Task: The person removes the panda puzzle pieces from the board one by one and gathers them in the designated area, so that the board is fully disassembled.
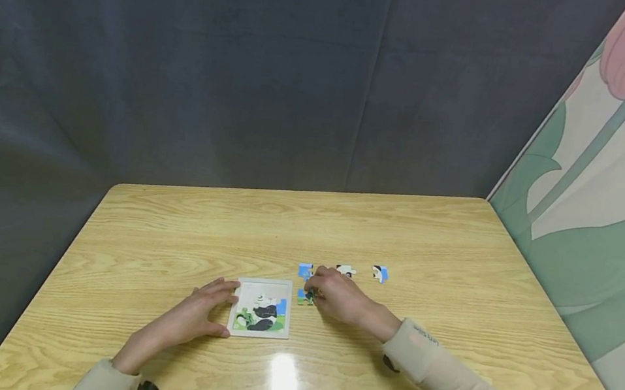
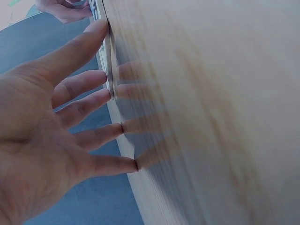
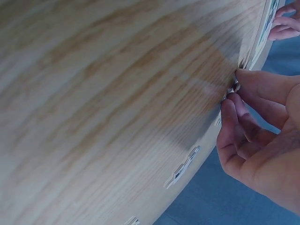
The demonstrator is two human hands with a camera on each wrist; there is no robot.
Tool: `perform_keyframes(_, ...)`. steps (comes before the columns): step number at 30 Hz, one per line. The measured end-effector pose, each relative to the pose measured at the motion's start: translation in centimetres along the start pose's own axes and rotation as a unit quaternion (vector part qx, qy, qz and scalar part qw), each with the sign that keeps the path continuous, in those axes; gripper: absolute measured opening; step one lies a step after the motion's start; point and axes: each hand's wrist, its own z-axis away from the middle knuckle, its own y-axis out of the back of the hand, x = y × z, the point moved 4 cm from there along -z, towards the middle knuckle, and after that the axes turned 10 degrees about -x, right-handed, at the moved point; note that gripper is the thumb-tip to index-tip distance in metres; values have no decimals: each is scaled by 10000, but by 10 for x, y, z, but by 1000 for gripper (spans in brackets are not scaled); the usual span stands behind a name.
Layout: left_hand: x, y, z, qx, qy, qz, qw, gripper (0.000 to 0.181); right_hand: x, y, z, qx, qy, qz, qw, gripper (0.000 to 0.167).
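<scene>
My left hand (image 1: 194,314) rests against the left side of a square puzzle tray (image 1: 289,314), its fingers spread and fairly straight. Inside the tray, joined pieces (image 1: 263,321) form part of a black, white and green picture in the lower portion. Just right of the tray, my right hand (image 1: 342,296) has thumb and fingertips together on a small puzzle piece (image 3: 236,86), pinching it near the tabletop. Partly behind those fingers lie a blue puzzle piece (image 1: 304,270) and a blue-and-green one (image 1: 301,298); how the held piece lies against the latter is hidden.
Beyond my right hand, a black-and-white puzzle piece (image 1: 345,270) and a blue, white and black one (image 1: 380,273) lie on the wooden table (image 1: 213,228). A dark curtain (image 1: 246,68) hangs behind it, and a flower-patterned wall (image 1: 606,260) stands at the right.
</scene>
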Motion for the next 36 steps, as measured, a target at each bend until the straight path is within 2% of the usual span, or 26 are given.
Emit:
perform_keyframes(12,-1,-2,0,30,0,45,10000,56,-2,0,2,-1,25,-139,9999,25)
perform_keyframes(21,0,-1,0,46,14,-2,10000,56,-27,4,-15,313,164,-251,9991,22)
perform_keyframes(29,-1,-1,-1,16,-45,11,10000,56,-50,-10,-38,1,133,15,9999,26)
perform_keyframes(36,-1,0,-1,-39,-46,52,10000,56,-53,-21,-49,-411,-392,290,9980,37)
